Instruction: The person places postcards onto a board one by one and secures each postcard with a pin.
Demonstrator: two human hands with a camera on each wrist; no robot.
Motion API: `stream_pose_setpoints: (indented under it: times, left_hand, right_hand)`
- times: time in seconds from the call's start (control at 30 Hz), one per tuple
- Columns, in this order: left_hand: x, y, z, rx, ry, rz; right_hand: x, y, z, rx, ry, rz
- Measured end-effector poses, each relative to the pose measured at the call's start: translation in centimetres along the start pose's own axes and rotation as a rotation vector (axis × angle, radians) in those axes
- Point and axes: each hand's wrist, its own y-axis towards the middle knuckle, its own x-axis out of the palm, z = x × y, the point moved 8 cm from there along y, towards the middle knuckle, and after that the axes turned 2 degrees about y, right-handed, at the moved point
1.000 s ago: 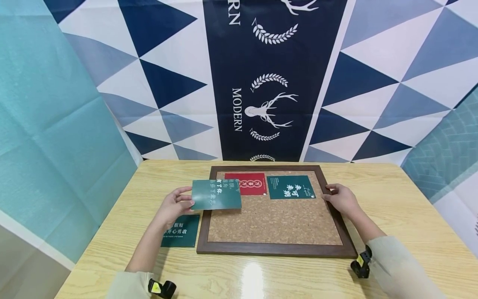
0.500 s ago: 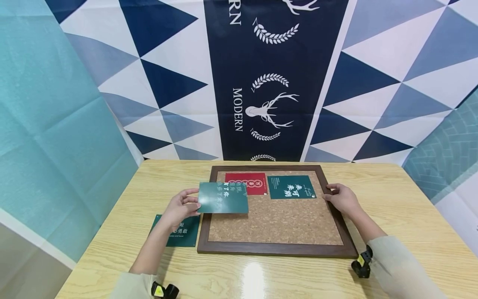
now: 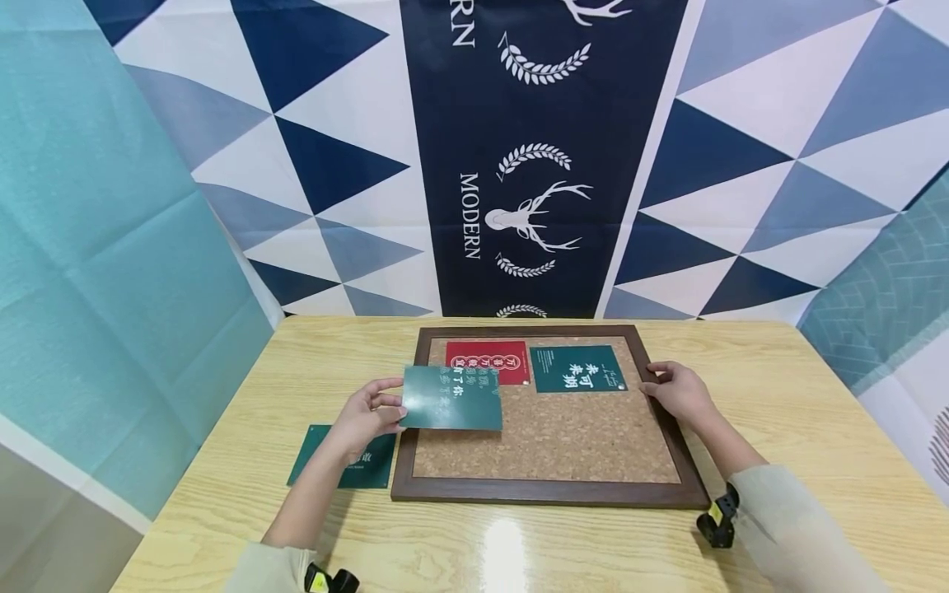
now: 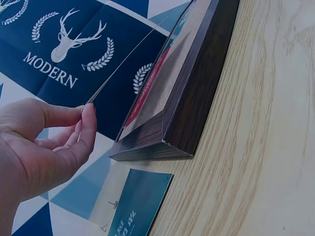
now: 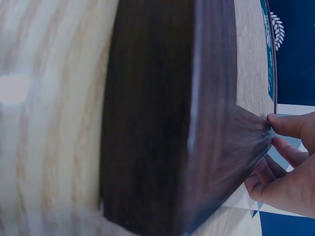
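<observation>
My left hand (image 3: 371,422) pinches a green card (image 3: 454,402) with white lettering by its left edge. The card hovers over the left part of a cork board (image 3: 552,445) with a brown wooden frame. In the left wrist view, thumb and fingertips meet on the card, which is seen edge-on. At the frame's right side, my right hand (image 3: 678,395) grips the wood, thumb on top and fingers at the outer edge. A red card (image 3: 511,362), partly covered by the held one, and another green card (image 3: 578,368) lie along the board's upper part.
One more green card (image 3: 374,461) lies on the wooden table (image 3: 437,543) left of the board, partly behind my left forearm. Small pins (image 4: 113,203) sit beside it in the left wrist view. A patterned cloth (image 3: 356,165) hangs behind the table.
My left hand has carried the green card to the right and slightly nearer me, further over the board. My right hand has stayed on the frame.
</observation>
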Motion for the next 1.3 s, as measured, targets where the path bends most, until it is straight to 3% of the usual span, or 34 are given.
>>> stream_pose_setpoints:
  times: [0.77,1.3]
  left_hand:
    - [2.8,-0.8,-0.3,-0.015,-0.033,-0.065]
    - [3.9,-1.0,-0.8,-0.013,-0.061,-0.113]
  right_hand:
    - [0.0,0.0,0.0,0.009,0.005,-0.001]
    - [0.1,0.1,0.1,0.015,0.0,0.004]
